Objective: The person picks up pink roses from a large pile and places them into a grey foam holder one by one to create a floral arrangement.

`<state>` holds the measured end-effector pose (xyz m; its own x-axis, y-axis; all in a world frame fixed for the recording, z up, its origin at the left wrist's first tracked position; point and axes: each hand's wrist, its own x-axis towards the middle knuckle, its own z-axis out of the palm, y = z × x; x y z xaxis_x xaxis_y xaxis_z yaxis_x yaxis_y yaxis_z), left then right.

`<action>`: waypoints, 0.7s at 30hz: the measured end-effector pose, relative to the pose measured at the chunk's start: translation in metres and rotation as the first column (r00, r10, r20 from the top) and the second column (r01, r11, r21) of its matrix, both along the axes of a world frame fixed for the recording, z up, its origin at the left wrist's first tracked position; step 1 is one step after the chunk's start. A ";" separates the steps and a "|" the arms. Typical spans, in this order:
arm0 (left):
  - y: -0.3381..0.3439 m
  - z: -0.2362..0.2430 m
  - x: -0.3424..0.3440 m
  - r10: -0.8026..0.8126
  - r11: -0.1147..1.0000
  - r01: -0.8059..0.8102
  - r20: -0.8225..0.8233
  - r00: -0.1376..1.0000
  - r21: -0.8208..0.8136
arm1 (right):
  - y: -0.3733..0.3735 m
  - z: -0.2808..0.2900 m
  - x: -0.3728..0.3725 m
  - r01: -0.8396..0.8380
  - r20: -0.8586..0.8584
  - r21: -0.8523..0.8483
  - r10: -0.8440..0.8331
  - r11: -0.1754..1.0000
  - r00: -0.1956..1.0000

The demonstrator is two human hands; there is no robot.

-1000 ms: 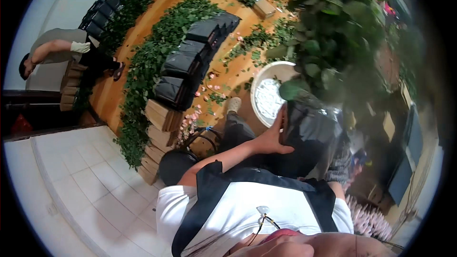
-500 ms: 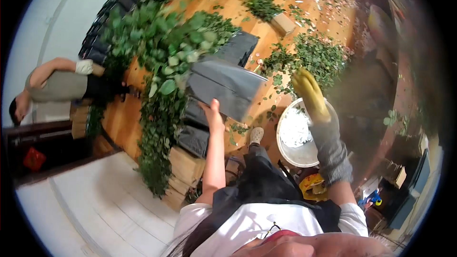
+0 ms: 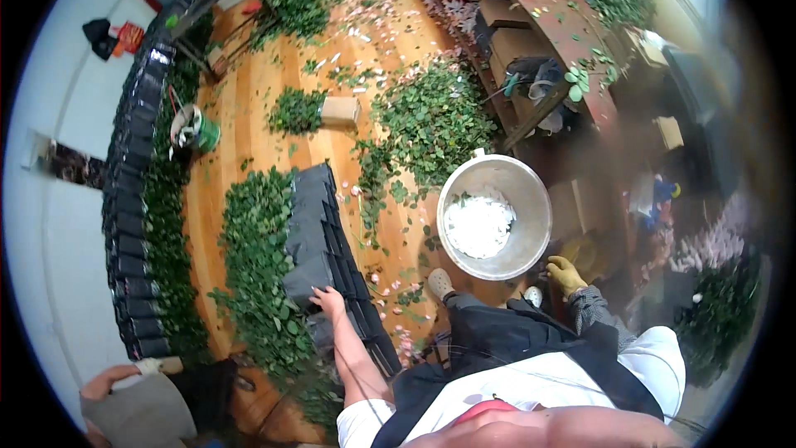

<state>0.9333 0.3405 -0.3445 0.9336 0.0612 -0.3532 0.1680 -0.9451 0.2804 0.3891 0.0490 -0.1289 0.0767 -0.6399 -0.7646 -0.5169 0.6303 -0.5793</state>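
Observation:
My bare left hand (image 3: 329, 302) rests at the lower edge of a black-wrapped bunch of leafy stems (image 3: 308, 279), its fingers stretched out on the dark wrap. That bunch lies on a row of similar black-wrapped bunches (image 3: 313, 191), with their green leaves (image 3: 253, 241) spilling to the left. My right hand (image 3: 566, 276), in a yellow glove with a grey knitted sleeve, hangs apart from other things beside a large pale bucket (image 3: 537, 241). Its fingers are loosely bent and no held thing shows. White pieces (image 3: 479, 224) lie in the bucket.
Loose leafy stems (image 3: 435, 120) and a cardboard box (image 3: 340, 111) lie on the wooden floor. Black-wrapped bunches (image 3: 133, 224) line the left wall. A co-worker (image 3: 153, 406) is at lower left. A green bucket (image 3: 203, 131) stands farther off; a bench (image 3: 572, 33) is at right.
The black-wrapped bunch, held up by my left hand before, now lies on the row. My right hand has dropped down and back from above the bucket. The whole view has turned.

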 end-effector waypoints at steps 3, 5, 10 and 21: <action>-0.041 0.021 -0.045 -0.018 0.998 0.013 0.077 0.997 0.059 | 0.015 0.010 -0.020 -0.086 0.081 -0.062 0.091 0.994 0.992; -0.067 0.024 -0.095 -0.173 0.984 0.175 0.322 0.931 0.026 | 0.027 0.009 -0.042 -0.186 0.058 -0.167 0.198 0.968 0.979; -0.162 0.042 -0.271 -0.564 0.809 0.555 0.014 0.826 -0.193 | 0.050 0.038 -0.116 -0.534 -0.201 -0.376 0.496 0.757 0.845; -0.277 0.179 -0.696 -0.986 -0.151 0.574 0.083 -0.144 -0.805 | 0.192 0.101 -0.392 0.350 0.204 -0.641 -0.288 0.683 0.936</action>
<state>0.2370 0.0634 -0.1654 -0.3837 -0.9059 -0.1794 -0.3407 -0.0417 0.9393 -0.0032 0.2408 -0.0279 -0.1871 -0.9722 -0.1407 -0.2894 0.1914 -0.9379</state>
